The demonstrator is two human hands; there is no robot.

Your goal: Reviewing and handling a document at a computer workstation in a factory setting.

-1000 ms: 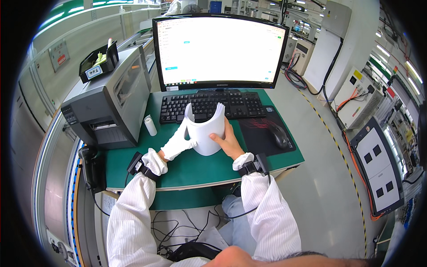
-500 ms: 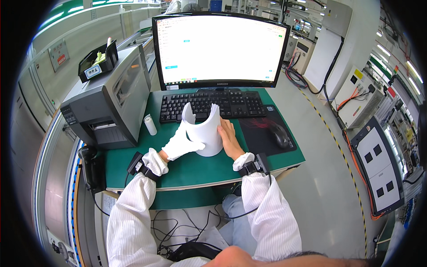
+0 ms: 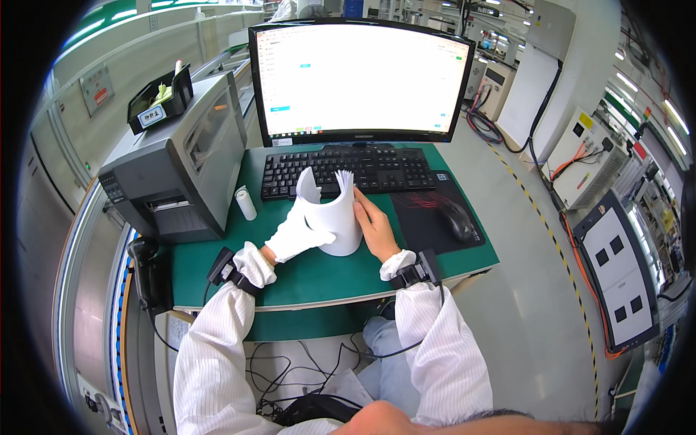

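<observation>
A curled strip of white label sheet (image 3: 339,214) stands on the green desk mat (image 3: 319,275) in front of the black keyboard (image 3: 348,170). My left hand (image 3: 299,232), in a white glove, grips its left side. My bare right hand (image 3: 377,226) presses flat against its right side. Both wrists carry black bands with cables.
A grey label printer (image 3: 174,170) stands at the left, with a black bin (image 3: 159,98) on top. A small white roll (image 3: 246,202) stands beside it. A wide bright monitor (image 3: 359,76) sits behind the keyboard. A black mouse (image 3: 457,217) lies on a dark pad (image 3: 435,217) at the right.
The curled sheet has stayed between both hands; its upper edges have shifted slightly as the hands adjusted around it.
</observation>
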